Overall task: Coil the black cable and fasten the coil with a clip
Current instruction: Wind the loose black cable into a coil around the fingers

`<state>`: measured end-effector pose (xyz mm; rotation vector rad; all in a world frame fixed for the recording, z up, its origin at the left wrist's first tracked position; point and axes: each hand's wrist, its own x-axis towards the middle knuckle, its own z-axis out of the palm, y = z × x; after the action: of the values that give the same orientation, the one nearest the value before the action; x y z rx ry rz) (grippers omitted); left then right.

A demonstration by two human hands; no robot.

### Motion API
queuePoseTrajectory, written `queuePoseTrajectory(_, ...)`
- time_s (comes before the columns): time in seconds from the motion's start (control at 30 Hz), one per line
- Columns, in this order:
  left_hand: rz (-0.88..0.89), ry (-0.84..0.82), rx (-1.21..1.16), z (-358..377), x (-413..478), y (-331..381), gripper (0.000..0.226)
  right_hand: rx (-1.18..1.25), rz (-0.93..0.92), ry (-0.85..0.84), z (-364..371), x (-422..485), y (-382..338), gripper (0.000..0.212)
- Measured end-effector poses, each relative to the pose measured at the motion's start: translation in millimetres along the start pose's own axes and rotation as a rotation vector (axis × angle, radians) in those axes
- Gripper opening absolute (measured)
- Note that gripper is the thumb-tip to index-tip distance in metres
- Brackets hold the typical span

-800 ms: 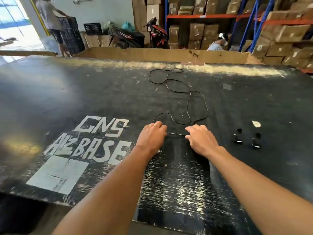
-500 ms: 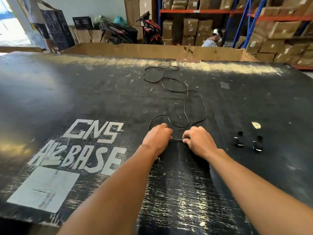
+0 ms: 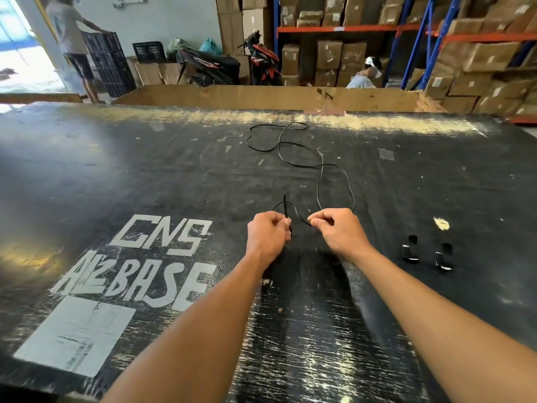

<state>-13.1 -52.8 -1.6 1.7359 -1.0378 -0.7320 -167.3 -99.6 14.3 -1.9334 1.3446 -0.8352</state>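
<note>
A thin black cable [image 3: 321,165] snakes in loose loops from the far middle of the black table [image 3: 145,175] toward me. My left hand [image 3: 268,234] pinches its near end, which sticks up above the fingers beside a small loop. My right hand [image 3: 340,231] pinches the cable a short way along, and a short slack stretch hangs between the two hands. Both hands are lifted slightly off the surface. Two black binder clips [image 3: 409,250] [image 3: 444,255] lie on the table to the right of my right hand.
White painted lettering [image 3: 162,237] and a white patch [image 3: 75,334] mark the table's near left. A wooden crate wall [image 3: 261,97] runs behind the far edge. Beyond it are shelves of cardboard boxes [image 3: 334,53], parked motorbikes [image 3: 212,65] and two people.
Both hands have lifted off the table and closed on the cable. The near end now stands up with a small loop at my left hand; before, a straight stretch lay flat between the hands.
</note>
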Motion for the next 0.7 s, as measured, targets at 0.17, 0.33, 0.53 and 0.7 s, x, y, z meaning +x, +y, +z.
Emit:
queuePoseTrajectory(0.17,-0.078,-0.027,-0.445,-6,-7,28,0.014,0.103,-0.048,-0.166,-1,-8,1,0.028)
queuePoseTrajectory(0.33,-0.07,-0.031,-0.594,-14,-20,46,0.012,0.222,-0.105,-0.234,-8,-22,-6,0.016)
queuePoseTrajectory(0.53,-0.154,0.059,-0.781,-23,-34,60,0.01,0.222,-0.165,-0.229,-18,-39,-32,0.02)
queuePoseTrajectory(0.7,-0.197,0.008,-0.973,-47,-36,65,0.01,0.174,-0.169,-0.176,-18,-52,-45,0.018)
